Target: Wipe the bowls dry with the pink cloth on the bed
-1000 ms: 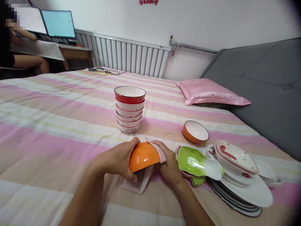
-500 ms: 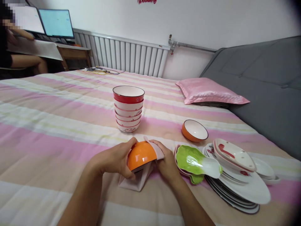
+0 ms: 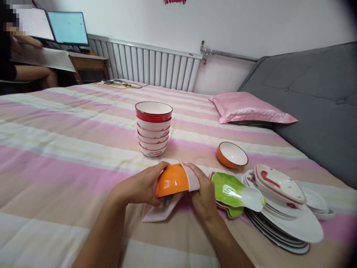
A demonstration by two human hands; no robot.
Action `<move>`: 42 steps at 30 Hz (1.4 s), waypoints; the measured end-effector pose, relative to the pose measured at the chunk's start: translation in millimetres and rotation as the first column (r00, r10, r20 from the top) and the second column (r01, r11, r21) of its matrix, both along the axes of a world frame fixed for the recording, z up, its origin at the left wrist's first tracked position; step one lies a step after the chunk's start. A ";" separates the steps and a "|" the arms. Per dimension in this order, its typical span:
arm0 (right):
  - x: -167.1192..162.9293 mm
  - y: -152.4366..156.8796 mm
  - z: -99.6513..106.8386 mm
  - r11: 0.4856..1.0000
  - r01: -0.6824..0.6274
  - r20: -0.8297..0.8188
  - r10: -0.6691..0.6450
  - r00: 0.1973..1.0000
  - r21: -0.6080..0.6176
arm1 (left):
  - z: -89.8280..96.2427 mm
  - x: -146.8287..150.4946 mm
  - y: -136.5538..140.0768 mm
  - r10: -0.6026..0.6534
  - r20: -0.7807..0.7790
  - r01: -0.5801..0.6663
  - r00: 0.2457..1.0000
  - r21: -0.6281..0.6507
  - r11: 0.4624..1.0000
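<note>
Bowl [image 3: 172, 180]: one, orange and glossy outside, dark at the rim. Location: between both hands, above the bedspread [image 3: 69, 178], tipped with rounded outside upward and rim downward. Inside not visible.

Grip: left hand [image 3: 145, 184] grasping the bowl's left side, digits spread from upper wall to near the rim. Right hand [image 3: 205, 190] clasping the cloth [image 3: 192, 179] against the right side. Cloth: pale pink, folded over that wall, a loose part showing below the rim; whether it also lines the inside cannot be told.

Handling, as judged: probably ceramic; rigid, of modest weight, breakable. Glaze likely slick under bare fingers, perhaps slicker where the cloth can slide. Rim is the likeliest place to chip. Best hold: opposed, low on both walls, one thumb or finger hooked at the rim. Cloth looks soft and light; pinch at the fold.

Adjacent: stack [image 3: 153, 130] of bowls, beyond the grip, apart from it; second bowl [image 3: 232, 155], beyond and right; green dish [image 3: 228, 188], just beside the right hand; plates [image 3: 304, 223], farther right.
</note>
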State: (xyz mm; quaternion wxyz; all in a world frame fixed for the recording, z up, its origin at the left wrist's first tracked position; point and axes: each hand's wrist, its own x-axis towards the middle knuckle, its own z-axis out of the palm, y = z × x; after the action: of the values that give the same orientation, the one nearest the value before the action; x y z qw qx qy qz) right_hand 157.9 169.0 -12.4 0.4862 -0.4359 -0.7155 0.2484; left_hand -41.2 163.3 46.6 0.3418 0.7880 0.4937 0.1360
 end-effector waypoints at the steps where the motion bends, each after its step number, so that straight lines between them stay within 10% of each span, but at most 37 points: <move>1: 0.1 -1.7 1.3 0.997 0.048 0.045 -0.050 0.998 0.052 | -2.0 2.6 1.2 -0.008 0.023 0.008 1.000 0.002 1.000; 14: -3.0 -5.5 5.3 0.930 -0.008 0.270 -0.098 0.958 0.367 | 5.1 19.1 -1.7 -0.025 0.038 0.023 0.999 0.064 0.998; 33: -1.1 8.7 -1.1 0.965 -0.213 -0.082 0.202 0.976 -0.152 | 4.7 1.9 -1.2 0.043 -0.038 -0.045 0.998 -0.055 0.997; 42: 0.4 13.0 -9.8 0.957 -0.225 -0.084 0.213 0.974 -0.185 | 5.4 1.2 -1.1 0.057 -0.053 -0.060 0.997 -0.058 0.997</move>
State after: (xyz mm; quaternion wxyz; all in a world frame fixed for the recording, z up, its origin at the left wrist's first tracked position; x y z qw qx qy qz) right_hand 158.3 182.1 -22.2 0.4333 -0.3912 -0.7162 0.3825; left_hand -39.9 162.2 52.0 0.3482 0.7660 0.5288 0.1112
